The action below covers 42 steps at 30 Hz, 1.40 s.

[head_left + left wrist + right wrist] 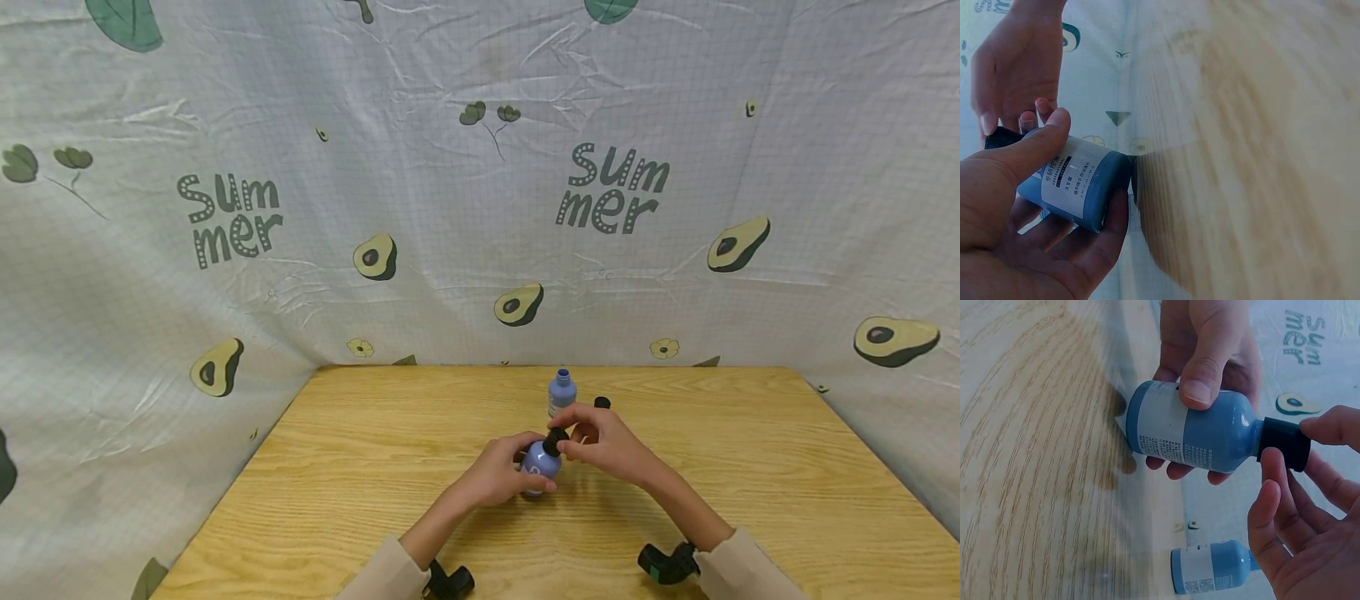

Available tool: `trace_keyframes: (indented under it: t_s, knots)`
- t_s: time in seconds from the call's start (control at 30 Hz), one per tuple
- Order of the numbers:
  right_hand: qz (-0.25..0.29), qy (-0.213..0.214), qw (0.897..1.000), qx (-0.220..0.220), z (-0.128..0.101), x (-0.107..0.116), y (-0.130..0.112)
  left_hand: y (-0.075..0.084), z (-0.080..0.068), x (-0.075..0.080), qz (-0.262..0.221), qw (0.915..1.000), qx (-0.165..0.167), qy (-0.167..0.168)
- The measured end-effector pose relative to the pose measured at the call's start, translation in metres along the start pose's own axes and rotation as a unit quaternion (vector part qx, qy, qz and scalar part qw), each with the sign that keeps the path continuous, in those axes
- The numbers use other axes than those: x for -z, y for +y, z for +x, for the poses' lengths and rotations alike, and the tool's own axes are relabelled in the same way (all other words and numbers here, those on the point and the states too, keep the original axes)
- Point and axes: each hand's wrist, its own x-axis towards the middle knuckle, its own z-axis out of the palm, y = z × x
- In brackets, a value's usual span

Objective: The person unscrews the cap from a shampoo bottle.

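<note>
My left hand (495, 475) grips a blue-violet bottle (1222, 431) with a white printed label, fingers and thumb round its body. In the head view the bottle leans slightly right, just over the wooden table or touching it; I cannot tell which. A black cap (1285, 444) sits at the bottle's neck. The thumb and fingers of my right hand (603, 442) pinch that cap. Behind the hands stands a second blue bottle (562, 392) of the same kind, its neck bare of a cap. A black cap-like piece (602, 402) shows behind my right hand, its lower part hidden.
The wooden table (360, 450) runs back to a white sheet (435, 192) printed with avocados and lettering. A small dark object (518, 457) peeks out beside the left fingers, mostly hidden. Black wrist devices (667, 564) hang under both sleeves.
</note>
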Motion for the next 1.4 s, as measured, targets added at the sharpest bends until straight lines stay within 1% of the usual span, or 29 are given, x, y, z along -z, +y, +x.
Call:
trace_keyframes:
  t_s: [0.1,0.17,0.37,0.43,0.63,0.77,0.97,1.1,1.23,1.4]
  knots:
    - [0.004,-0.003,1.0,0.006,-0.0001,0.0002,-0.0015,-0.0004,-0.0002,0.0002,-0.001,1.0,0.0,-0.001]
    - [-0.002,0.0,1.0,0.002,-0.0002,0.0004,-0.0022,-0.0007,-0.0003,0.0002,-0.001,1.0,0.0,-0.002]
    - [-0.038,0.024,0.998,-0.04,-0.0014,0.0008,-0.0013,-0.0013,-0.0002,-0.0001,0.0,1.0,-0.001,0.0]
    - [-0.044,0.029,0.998,-0.046,-0.002,0.0005,-0.0012,-0.0015,-0.0005,0.0,-0.001,1.0,-0.002,0.0]
    - [-0.04,0.027,0.998,-0.036,-0.0031,-0.0023,-0.0025,-0.0019,-0.0021,0.0006,-0.006,1.0,-0.005,-0.006]
    - [-0.027,0.02,0.999,-0.027,-0.0031,-0.0035,-0.0033,-0.0026,-0.0032,0.0008,-0.003,1.0,-0.005,-0.007]
    - [-0.011,0.006,1.0,-0.002,-0.0038,-0.0047,-0.0058,-0.0029,-0.0047,0.0007,0.0,1.0,-0.005,-0.006]
    - [0.001,-0.004,1.0,0.004,-0.0039,-0.005,-0.0067,-0.0029,-0.0046,0.0002,0.004,1.0,-0.004,-0.006]
    - [0.001,-0.003,1.0,0.0,-0.0041,-0.0048,-0.0075,-0.0025,-0.0045,0.0002,0.003,1.0,-0.002,-0.006]
    - [-0.025,0.018,0.999,-0.03,-0.005,-0.0046,-0.0069,-0.0017,-0.0049,-0.0002,0.004,1.0,0.001,-0.003]
